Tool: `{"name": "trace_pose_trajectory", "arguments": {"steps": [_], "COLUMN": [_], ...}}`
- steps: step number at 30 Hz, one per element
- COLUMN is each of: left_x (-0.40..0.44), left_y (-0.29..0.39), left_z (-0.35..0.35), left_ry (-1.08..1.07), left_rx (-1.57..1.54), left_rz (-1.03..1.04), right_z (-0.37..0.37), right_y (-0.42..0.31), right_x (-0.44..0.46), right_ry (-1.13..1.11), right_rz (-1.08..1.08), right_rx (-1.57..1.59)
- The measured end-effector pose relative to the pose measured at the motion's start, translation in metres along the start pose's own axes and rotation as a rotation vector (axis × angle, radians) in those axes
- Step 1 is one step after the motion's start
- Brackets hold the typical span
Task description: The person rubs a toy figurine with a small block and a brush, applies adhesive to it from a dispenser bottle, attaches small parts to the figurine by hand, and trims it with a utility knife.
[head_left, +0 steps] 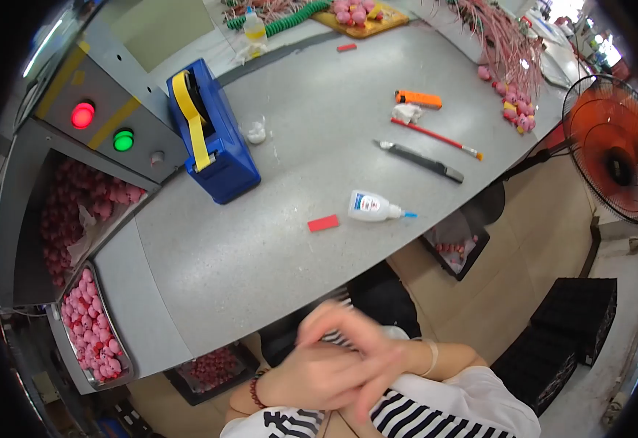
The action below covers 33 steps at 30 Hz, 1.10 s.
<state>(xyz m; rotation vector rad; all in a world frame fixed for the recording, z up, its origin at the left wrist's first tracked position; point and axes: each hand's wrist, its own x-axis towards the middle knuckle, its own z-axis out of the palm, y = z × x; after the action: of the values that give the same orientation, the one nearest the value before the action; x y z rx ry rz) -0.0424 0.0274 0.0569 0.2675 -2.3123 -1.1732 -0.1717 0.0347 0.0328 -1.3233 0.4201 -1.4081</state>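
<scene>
My left hand [320, 374], with a beaded bracelet at its wrist, meets my right hand [348, 326] in front of my body, below the table edge. They touch and overlap, and motion blurs the fingers. The left fingers look stretched out; the right ones are partly hidden and smeared. No object shows in either. Nearest on the table are a white glue bottle [368, 206] with a blue tip, lying on its side, and a red strip [323, 223]. Behind them lie a craft knife [422, 162], a red brush [436, 138], a crumpled white tissue [407, 112] and an orange lighter-like object [418, 99].
A blue tape dispenser [230, 157] stands near a grey machine with red [83, 115] and green lights [123, 140]. A metal tray [125, 369] holds pink pieces at left. A fan [614, 150] stands at right. Black crates [574, 314] are on the floor.
</scene>
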Motion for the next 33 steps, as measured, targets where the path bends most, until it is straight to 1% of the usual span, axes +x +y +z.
{"name": "trace_pose_trajectory", "arguments": {"steps": [1, 6, 8, 10, 11, 14, 18, 20, 24, 26, 29, 30, 33], "left_x": [0.004, 0.043, 0.054, 0.063, 0.067, 0.080, 0.094, 0.101, 0.112, 0.118, 0.125, 0.118, 0.098], "left_y": [-0.005, -0.012, -0.012, -0.012, -0.012, -0.011, -0.003, 0.001, 0.014, 0.021, 0.041, 0.036, 0.023], "left_z": [-0.003, 0.005, 0.005, 0.007, 0.009, 0.013, 0.015, 0.014, 0.011, 0.007, 0.001, -0.003, -0.013], "left_ry": [0.008, -0.229, -0.323, -0.422, -0.473, -0.624, -0.826, -0.929, -1.147, -1.252, -1.406, -1.403, -1.549], "left_rx": [0.017, 0.435, 0.596, 0.748, 0.818, 1.024, 1.290, 1.422, 1.678, 1.799, 1.980, 1.983, 2.600], "left_rz": [0.019, -0.256, -0.388, -0.524, -0.594, -0.806, -1.094, -1.242, -1.535, -1.686, -1.913, -1.911, -1.787], "right_z": [0.001, 0.014, 0.020, 0.020, 0.021, 0.024, 0.025, 0.025, 0.023, 0.022, 0.017, 0.017, 0.012], "right_y": [-0.001, -0.026, -0.023, -0.024, -0.023, -0.016, -0.013, -0.007, -0.003, -0.003, -0.003, -0.003, -0.005], "right_x": [0.006, 0.034, 0.029, 0.030, 0.035, 0.031, 0.032, 0.030, 0.032, 0.034, 0.035, 0.035, 0.041], "right_ry": [-0.018, -0.350, -0.351, -0.446, -0.327, -0.282, -0.271, -0.210, -0.206, -0.188, -0.181, -0.180, -0.172], "right_rz": [-0.015, -0.123, -0.140, -0.032, -0.125, -0.089, -0.130, -0.094, -0.096, -0.058, -0.024, -0.026, -0.009], "right_rx": [-0.013, 0.224, 0.191, 0.179, 0.254, 0.289, 0.304, 0.395, 0.447, 0.508, 0.479, 0.476, 0.481]}}
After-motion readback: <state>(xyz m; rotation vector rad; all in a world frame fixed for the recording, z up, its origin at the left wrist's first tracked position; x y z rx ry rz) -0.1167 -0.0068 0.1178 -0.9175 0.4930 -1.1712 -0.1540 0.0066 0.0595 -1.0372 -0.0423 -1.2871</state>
